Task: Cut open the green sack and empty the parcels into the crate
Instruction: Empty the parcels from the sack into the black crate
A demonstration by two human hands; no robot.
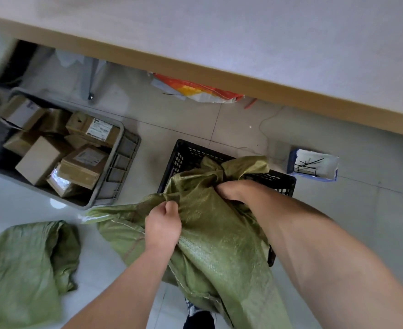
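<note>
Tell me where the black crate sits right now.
Head view, centre: the black crate stands on the floor under the green sack, between the grey crate on its left and a small blue box on its right.

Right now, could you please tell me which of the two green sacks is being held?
The green sack over the black crate: the left hand and right hand both grip its fabric. The other sack lies crumpled on the floor, untouched.

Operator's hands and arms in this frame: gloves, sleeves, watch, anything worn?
Nothing worn that shows. Left hand and right hand are ungloved, no rings or watch visible. Left forearm and right forearm are bare to the frame edge; no sleeve cuff in view.
</note>
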